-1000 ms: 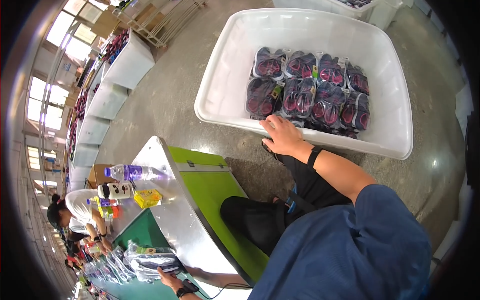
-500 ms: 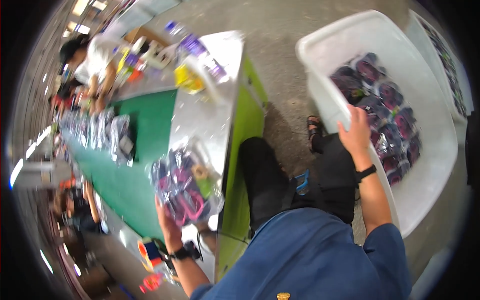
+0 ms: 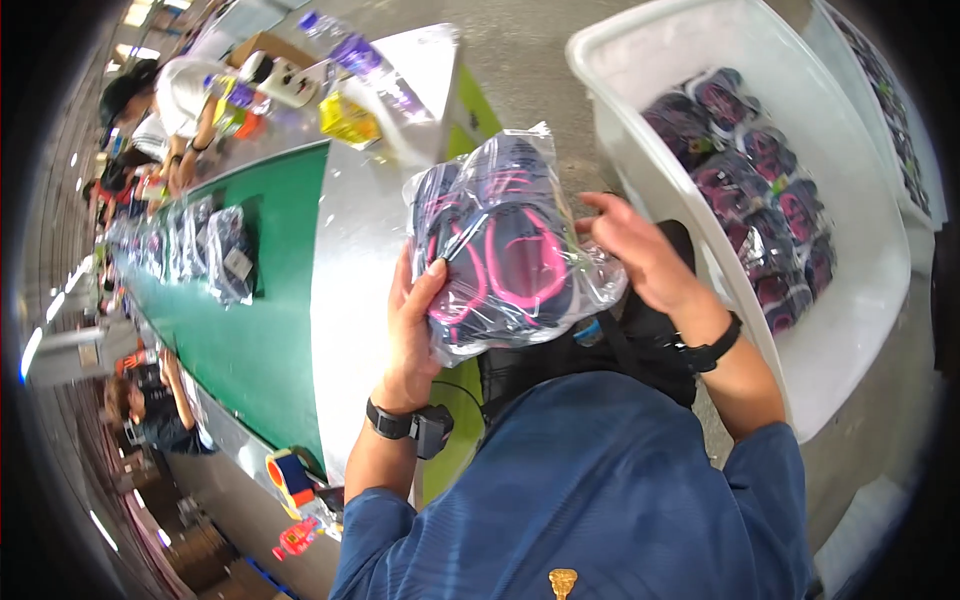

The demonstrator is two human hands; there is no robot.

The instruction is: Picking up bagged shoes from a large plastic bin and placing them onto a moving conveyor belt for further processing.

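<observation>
In front of my chest is a clear plastic bag (image 3: 500, 250) of dark navy footwear with pink trim; its exact kind is hard to tell through the film. My left hand (image 3: 410, 320) grips the bag along its left edge, thumb on top and fingers beneath. Beside the bag's right edge, my right hand (image 3: 645, 255) has its fingers apart, with the fingertips at or just off the loose film. To the right stands a large white plastic tub (image 3: 850, 330), holding several similar bagged pairs (image 3: 765, 215).
A metal worktable (image 3: 365, 250) with a green conveyor belt (image 3: 270, 330) runs at my left, carrying more bagged goods (image 3: 230, 255). Bottles (image 3: 365, 60) and a yellow packet (image 3: 348, 120) sit at its far end. A tape dispenser (image 3: 290, 475) lies nearer. Co-workers (image 3: 165, 410) stand across and farther along.
My left hand has brought the bag from over the table to in front of me, its face now turned up. My right hand has left the tub's rim and come to the bag.
</observation>
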